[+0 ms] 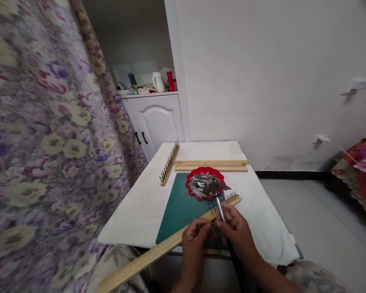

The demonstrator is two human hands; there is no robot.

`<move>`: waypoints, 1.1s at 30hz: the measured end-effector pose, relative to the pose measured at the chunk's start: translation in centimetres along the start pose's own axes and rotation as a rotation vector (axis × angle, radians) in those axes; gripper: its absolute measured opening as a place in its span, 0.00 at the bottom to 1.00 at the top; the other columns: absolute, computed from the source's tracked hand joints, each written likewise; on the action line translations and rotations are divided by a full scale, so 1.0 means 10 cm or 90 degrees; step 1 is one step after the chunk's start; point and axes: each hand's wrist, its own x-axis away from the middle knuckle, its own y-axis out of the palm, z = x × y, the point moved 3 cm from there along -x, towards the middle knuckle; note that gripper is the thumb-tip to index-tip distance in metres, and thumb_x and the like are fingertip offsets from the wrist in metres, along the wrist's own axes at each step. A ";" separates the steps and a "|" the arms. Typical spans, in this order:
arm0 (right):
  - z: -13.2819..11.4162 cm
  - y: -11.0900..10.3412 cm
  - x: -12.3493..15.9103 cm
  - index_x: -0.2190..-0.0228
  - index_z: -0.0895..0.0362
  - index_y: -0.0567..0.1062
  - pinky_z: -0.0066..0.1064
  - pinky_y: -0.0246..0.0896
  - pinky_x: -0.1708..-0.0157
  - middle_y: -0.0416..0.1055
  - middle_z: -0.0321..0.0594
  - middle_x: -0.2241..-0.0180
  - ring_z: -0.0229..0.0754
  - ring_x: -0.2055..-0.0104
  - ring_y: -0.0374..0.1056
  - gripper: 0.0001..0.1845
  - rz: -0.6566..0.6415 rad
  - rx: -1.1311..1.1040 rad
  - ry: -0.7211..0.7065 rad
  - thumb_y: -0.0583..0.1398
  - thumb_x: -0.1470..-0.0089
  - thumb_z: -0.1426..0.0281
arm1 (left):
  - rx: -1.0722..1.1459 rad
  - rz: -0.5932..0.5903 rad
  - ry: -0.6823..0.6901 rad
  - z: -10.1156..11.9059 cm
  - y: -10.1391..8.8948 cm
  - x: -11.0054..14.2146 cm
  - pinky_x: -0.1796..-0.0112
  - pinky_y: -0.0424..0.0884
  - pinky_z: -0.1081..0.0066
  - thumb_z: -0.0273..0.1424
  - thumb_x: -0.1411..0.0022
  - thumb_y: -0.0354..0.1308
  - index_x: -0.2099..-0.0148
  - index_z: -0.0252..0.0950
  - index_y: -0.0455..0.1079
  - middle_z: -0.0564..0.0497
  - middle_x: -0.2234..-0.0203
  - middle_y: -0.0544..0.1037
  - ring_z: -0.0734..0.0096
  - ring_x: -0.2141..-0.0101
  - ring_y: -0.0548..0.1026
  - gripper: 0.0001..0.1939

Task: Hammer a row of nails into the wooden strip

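Observation:
My right hand (236,226) is closed around the shaft of a claw hammer (220,207), whose dark head leans over a red scalloped dish (188,193) full of loose nails (201,184). My left hand (197,236) pinches a thin nail (208,222), its point toward my right fingertips. Under both hands a long drilled wooden strip (158,249) lies slanted, running off the near table edge at the left. Several nails (231,198) stand in its far right end. Part of the strip is hidden by my hands.
A green cutting mat (181,203) lies on the white-covered table (134,211). A strip studded with upright nails (170,163) lies at the left, and wooden strips (212,165) lie across the back. A floral curtain (55,134) hangs at the left, beside a white cabinet (157,118).

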 end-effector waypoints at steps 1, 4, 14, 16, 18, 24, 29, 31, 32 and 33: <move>0.00 -0.01 0.01 0.56 0.55 0.65 0.20 0.49 0.89 0.63 0.28 0.77 0.30 0.85 0.54 0.23 -0.001 0.002 0.003 0.64 0.53 0.64 | 0.004 0.003 -0.002 -0.01 0.01 0.00 0.72 0.64 0.75 0.36 0.48 0.61 0.69 0.35 0.70 0.54 0.80 0.72 0.75 0.77 0.68 0.09; -0.01 -0.04 0.02 0.56 0.55 0.64 0.20 0.49 0.88 0.63 0.27 0.78 0.29 0.85 0.54 0.23 -0.003 0.020 0.015 0.63 0.52 0.64 | -0.012 0.005 0.017 0.01 0.02 -0.03 0.71 0.64 0.75 0.35 0.46 0.59 0.69 0.34 0.69 0.55 0.81 0.70 0.76 0.77 0.67 0.09; -0.27 -0.30 -0.02 0.55 0.56 0.65 0.21 0.49 0.88 0.69 0.32 0.74 0.28 0.87 0.55 0.18 0.049 0.116 -0.027 0.59 0.47 0.64 | -0.452 -0.016 0.173 0.18 -0.09 -0.49 0.71 0.61 0.75 0.36 0.42 0.53 0.71 0.35 0.70 0.53 0.75 0.68 0.73 0.73 0.65 0.11; -0.29 -0.33 -0.03 0.54 0.55 0.65 0.21 0.49 0.88 0.69 0.32 0.74 0.28 0.87 0.55 0.19 0.049 0.112 -0.029 0.59 0.47 0.64 | -0.490 -0.021 0.185 0.15 -0.07 -0.52 0.71 0.61 0.75 0.37 0.41 0.52 0.69 0.35 0.70 0.52 0.75 0.68 0.72 0.73 0.66 0.12; -0.30 -0.34 -0.02 0.54 0.55 0.65 0.21 0.49 0.89 0.69 0.32 0.74 0.28 0.87 0.56 0.19 0.049 0.109 -0.026 0.59 0.47 0.64 | -0.513 -0.026 0.196 0.13 -0.05 -0.53 0.71 0.61 0.75 0.37 0.41 0.51 0.69 0.35 0.70 0.52 0.75 0.69 0.72 0.73 0.66 0.12; -0.32 -0.36 -0.02 0.53 0.55 0.65 0.21 0.49 0.89 0.69 0.31 0.75 0.28 0.88 0.55 0.20 0.050 0.117 -0.017 0.59 0.47 0.64 | -0.548 -0.037 0.213 0.09 -0.04 -0.54 0.71 0.62 0.75 0.34 0.41 0.51 0.70 0.36 0.70 0.53 0.75 0.70 0.72 0.73 0.68 0.10; -0.30 -0.38 0.00 0.54 0.55 0.65 0.20 0.48 0.89 0.69 0.31 0.75 0.27 0.88 0.55 0.18 0.040 0.116 -0.012 0.59 0.47 0.64 | -0.574 -0.043 0.217 0.06 -0.05 -0.54 0.70 0.62 0.75 0.31 0.41 0.51 0.69 0.36 0.71 0.53 0.74 0.70 0.72 0.71 0.69 0.09; -0.30 -0.37 0.00 0.54 0.55 0.65 0.19 0.48 0.89 0.69 0.31 0.75 0.27 0.88 0.55 0.18 0.037 0.117 -0.007 0.59 0.47 0.65 | -0.582 -0.047 0.221 0.06 -0.04 -0.54 0.69 0.62 0.75 0.30 0.40 0.51 0.69 0.36 0.70 0.52 0.73 0.70 0.72 0.71 0.69 0.09; -0.30 -0.37 0.00 0.54 0.55 0.65 0.19 0.48 0.89 0.69 0.31 0.75 0.27 0.88 0.55 0.18 0.036 0.116 -0.004 0.59 0.47 0.65 | -0.584 -0.047 0.224 0.07 -0.04 -0.54 0.69 0.62 0.75 0.30 0.40 0.50 0.69 0.36 0.70 0.52 0.73 0.70 0.72 0.71 0.69 0.09; -0.30 -0.37 0.00 0.54 0.55 0.65 0.19 0.48 0.88 0.69 0.31 0.75 0.26 0.88 0.55 0.18 0.035 0.114 -0.002 0.59 0.47 0.65 | -0.586 -0.048 0.226 0.07 -0.04 -0.54 0.69 0.62 0.75 0.30 0.40 0.50 0.68 0.36 0.70 0.52 0.73 0.71 0.72 0.70 0.70 0.09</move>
